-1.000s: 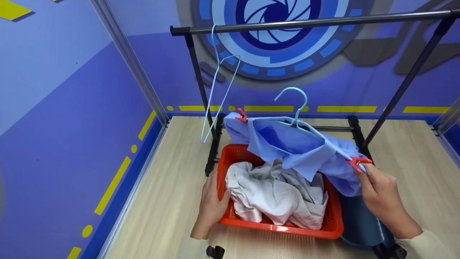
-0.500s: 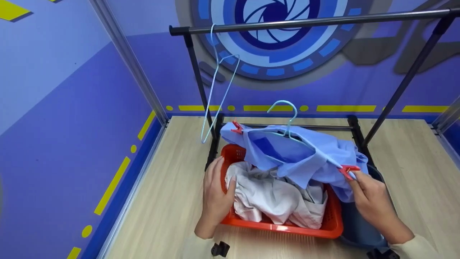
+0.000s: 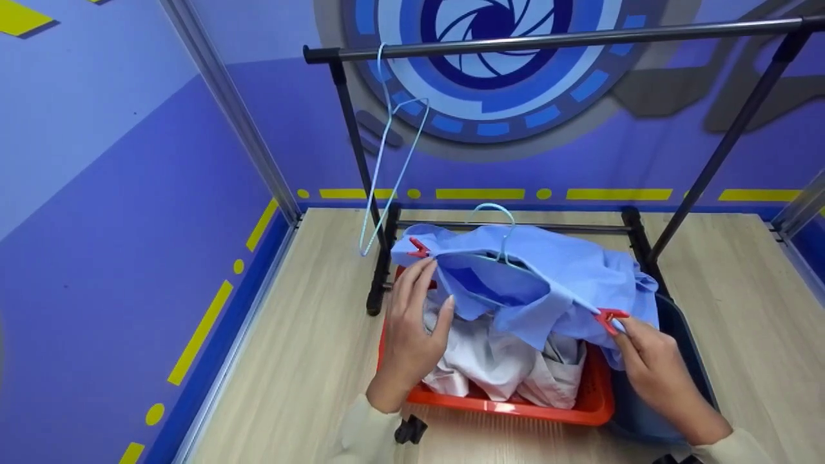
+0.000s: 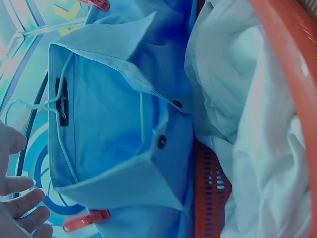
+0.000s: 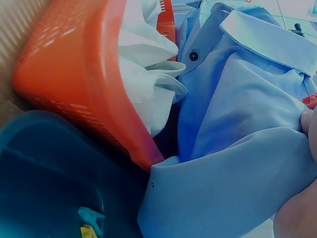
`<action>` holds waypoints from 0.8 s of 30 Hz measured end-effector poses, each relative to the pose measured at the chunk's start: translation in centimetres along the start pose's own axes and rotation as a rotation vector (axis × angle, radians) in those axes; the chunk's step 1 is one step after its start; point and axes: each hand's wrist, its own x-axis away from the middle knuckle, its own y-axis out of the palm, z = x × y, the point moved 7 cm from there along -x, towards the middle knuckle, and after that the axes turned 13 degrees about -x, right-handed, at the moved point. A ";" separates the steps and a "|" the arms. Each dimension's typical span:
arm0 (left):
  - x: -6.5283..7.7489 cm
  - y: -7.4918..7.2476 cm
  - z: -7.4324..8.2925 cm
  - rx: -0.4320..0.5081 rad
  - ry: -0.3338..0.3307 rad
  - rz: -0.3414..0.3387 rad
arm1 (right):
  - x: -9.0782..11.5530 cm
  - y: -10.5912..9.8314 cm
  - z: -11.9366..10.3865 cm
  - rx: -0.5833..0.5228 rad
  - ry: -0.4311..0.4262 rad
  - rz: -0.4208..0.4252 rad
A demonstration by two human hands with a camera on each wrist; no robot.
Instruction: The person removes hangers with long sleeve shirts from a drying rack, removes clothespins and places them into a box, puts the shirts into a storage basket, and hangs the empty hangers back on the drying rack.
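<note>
Right hand pins the clipped shoulder, left hand hovers by the other

Here's the light blue collared cloth shirt (image 3: 580, 264), spread on a pale blue wire hanger (image 3: 504, 242) above the far part of the red-orange plastic basket (image 3: 503, 407), where crumpled white fabric (image 3: 490, 361) fills the near part. The right hand (image 3: 657, 361) pinches the shirt's right shoulder, just beside a small red plastic clip (image 3: 610, 318). And the left hand (image 3: 412, 328)? Fingers spread wide, gripping nothing, right up by the second red plastic clip (image 3: 419, 247) at the left shoulder; whether a fingertip touches the cloth, I can't tell.

Good handling here, I'd say, means a firm right pinch so the shoulder doesn't slide, and a light left touch, taking cloth and wire together rather than knocking the clip. Keeping both ends level should help too: the right end looks nearer and lower.

Now the left wrist view adds its bit: a black label (image 4: 62, 101) inside the gaping collar and dark buttons (image 4: 162, 142) down the front, both lost from overhead. Over to the right wrist view: inside the dark blue plastic bin (image 5: 44, 163) lie a turquoise clip (image 5: 92, 218) and a yellow clip (image 5: 88, 231), which the head view doesn't show.
</note>
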 end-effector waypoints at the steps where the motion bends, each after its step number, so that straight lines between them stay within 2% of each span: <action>1: -0.2 0.1 0.2 0.004 0.004 -0.005 | 0.1 0.1 0.0 0.004 -0.007 -0.001; 10: -1.7 2.3 1.7 -0.007 0.038 -0.088 | 0.9 1.2 0.1 0.016 -0.010 -0.048; 19: -2.9 4.3 2.7 0.014 0.072 -0.117 | 1.4 1.7 0.0 0.047 -0.018 -0.068; 24: -3.1 5.0 3.2 -0.004 0.124 -0.109 | 1.6 1.8 -0.1 0.073 -0.024 -0.075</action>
